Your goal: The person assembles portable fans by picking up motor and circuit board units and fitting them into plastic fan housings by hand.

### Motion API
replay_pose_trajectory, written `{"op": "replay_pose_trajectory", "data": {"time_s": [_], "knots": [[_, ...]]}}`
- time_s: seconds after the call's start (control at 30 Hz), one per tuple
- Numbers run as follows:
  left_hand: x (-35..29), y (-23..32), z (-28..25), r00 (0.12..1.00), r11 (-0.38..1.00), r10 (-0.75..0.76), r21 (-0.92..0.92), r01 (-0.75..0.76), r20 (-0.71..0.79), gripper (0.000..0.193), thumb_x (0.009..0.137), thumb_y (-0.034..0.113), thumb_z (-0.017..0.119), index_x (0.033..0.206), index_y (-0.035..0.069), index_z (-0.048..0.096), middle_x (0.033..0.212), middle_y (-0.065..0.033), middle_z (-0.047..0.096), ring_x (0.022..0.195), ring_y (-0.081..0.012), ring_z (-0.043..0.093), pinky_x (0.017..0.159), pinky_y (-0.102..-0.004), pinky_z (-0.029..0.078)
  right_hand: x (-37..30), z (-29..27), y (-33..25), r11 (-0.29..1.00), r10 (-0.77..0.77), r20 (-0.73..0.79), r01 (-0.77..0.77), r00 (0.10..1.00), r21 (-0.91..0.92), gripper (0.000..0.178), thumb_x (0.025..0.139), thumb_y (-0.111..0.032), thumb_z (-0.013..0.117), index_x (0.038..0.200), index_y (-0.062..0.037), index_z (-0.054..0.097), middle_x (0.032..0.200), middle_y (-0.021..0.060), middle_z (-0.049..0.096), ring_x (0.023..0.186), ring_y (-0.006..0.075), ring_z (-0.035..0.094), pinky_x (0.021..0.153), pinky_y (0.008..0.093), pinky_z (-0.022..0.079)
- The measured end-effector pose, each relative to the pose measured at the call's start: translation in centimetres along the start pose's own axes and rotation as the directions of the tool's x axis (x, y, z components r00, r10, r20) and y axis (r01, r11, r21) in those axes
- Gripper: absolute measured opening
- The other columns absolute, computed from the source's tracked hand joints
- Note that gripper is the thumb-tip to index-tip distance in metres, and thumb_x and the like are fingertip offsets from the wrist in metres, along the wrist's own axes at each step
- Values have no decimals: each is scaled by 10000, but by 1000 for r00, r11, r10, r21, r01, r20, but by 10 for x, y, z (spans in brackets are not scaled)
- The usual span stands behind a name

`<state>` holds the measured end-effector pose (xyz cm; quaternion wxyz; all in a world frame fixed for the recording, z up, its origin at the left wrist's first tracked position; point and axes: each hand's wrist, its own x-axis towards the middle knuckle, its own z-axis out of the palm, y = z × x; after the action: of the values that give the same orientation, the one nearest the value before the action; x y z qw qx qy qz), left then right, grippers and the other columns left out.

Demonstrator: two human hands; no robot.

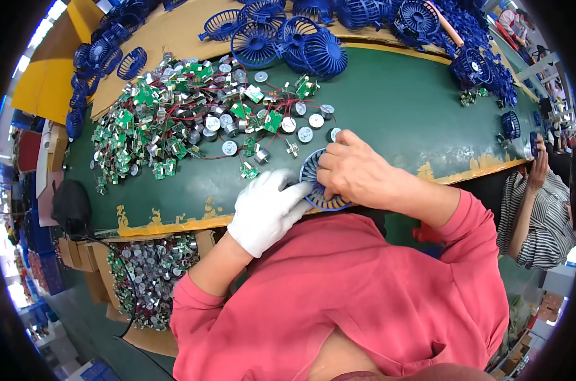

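At the front edge of the green table, my left hand [269, 208], in a white glove, grips the near left rim of a round blue fan cage [310, 170]. The cage's open side faces up. My bare right hand [354, 166] reaches over the far right rim, its fingers closed and dipping into the cage. Whatever those fingertips hold, if anything, is hidden. Just beyond my hands lie round silvery motors [305, 134] and green circuit boards [273, 120] joined by red wires, part of a large heap spreading to the left.
More blue fan cages [256, 46] are piled along the cardboard-covered far edge. A cardboard box [154, 270] of motors and boards stands below the table at left. At the far right, a person in a striped top [538, 216] sits at the same table [389, 101].
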<state>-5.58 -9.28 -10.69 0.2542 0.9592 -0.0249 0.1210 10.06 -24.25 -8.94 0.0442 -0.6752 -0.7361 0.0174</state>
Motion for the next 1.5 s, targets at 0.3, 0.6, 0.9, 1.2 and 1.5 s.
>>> {"op": "replay_pose_trajectory", "data": {"time_s": [0.3, 0.6, 0.9, 1.2, 1.5], "knots": [[1, -49, -45, 878, 963, -266, -67, 261, -397, 172, 802, 105, 665, 972, 75, 666, 958, -126, 633, 856, -297, 622, 742, -365, 497, -2, -20, 45, 964, 227, -353, -158, 908, 212, 350, 754, -263, 730, 1041, -84, 640, 943, 81, 585, 910, 264, 559, 812, 389, 421], [4, -75, -25, 892, 907, -326, 161, 388, -313, 203, 784, 266, 698, 918, 114, 680, 842, -111, 607, 776, -308, 600, 676, -401, 476, 70, 18, 132, 740, 660, -399, -643, 637, 198, 995, 638, -470, 811, 1425, -117, 315, 1303, 225, 449, 1200, 397, 440, 972, 475, 427], [-15, -67, -35, 671, 711, -580, -689, 140, -462, 182, 844, 81, 661, 993, 29, 569, 904, -58, 614, 709, -118, 571, 653, -249, 475, 12, 7, 152, 529, 794, -296, -362, 531, 768, 844, 728, -397, 763, 1385, -28, 384, 1264, 142, 520, 1110, 250, 553, 966, 357, 438], [0, -41, -63, 505, 825, -404, -542, -159, -763, 212, 867, -31, 523, 1060, 40, 472, 886, -94, 575, 705, -153, 577, 648, -297, 507, -116, 27, 158, 148, 967, -49, -393, 250, 908, 361, 878, -229, 600, 1190, -49, 565, 963, 12, 615, 816, 103, 587, 669, 257, 495], [-2, -23, -82, 326, 754, -267, -407, -515, -907, 161, 966, 149, 448, 1107, 78, 418, 1004, -134, 589, 890, -300, 583, 853, -424, 464, -63, -18, 57, 132, 795, 82, -304, 600, 944, 202, 941, -175, 545, 1064, -45, 640, 771, -71, 551, 594, 4, 469, 518, 167, 407]]}}
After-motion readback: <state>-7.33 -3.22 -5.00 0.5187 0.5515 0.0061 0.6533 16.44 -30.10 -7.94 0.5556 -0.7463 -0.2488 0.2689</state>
